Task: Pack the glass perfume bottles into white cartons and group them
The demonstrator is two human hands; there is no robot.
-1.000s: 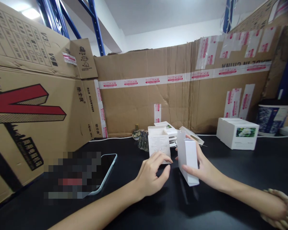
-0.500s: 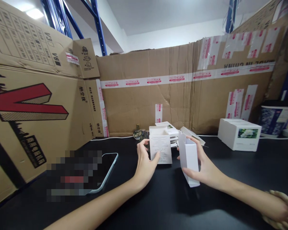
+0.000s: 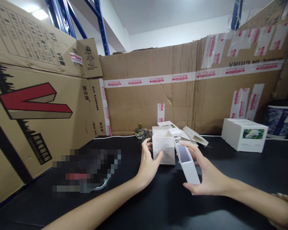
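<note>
My left hand [image 3: 149, 161] is closed around the lower left side of a white printed carton [image 3: 165, 148], which stands upright on the black table with its top flap raised. Small text covers the side facing me. To its right, my right hand [image 3: 204, 169] grips a plain white open-topped box [image 3: 190, 171], thumb low on its front and fingers along its far side. This box is tilted, so its hollow inside shows at the top. Behind the left hand stand several small glass bottles [image 3: 139, 131], partly hidden by the carton.
Flattened white cartons [image 3: 194, 135] lie behind my hands. A closed white box with a flower picture [image 3: 244, 135] stands at the right, near a patterned cup [image 3: 280, 119]. At the left lies a blurred-out device [image 3: 86, 175]. Cardboard walls [image 3: 144, 99] enclose the table [image 3: 153, 207].
My right hand has tipped the plain white box, turning its open top toward me and leftward. The left hand stays on the printed carton. The whole view has shifted slightly.
</note>
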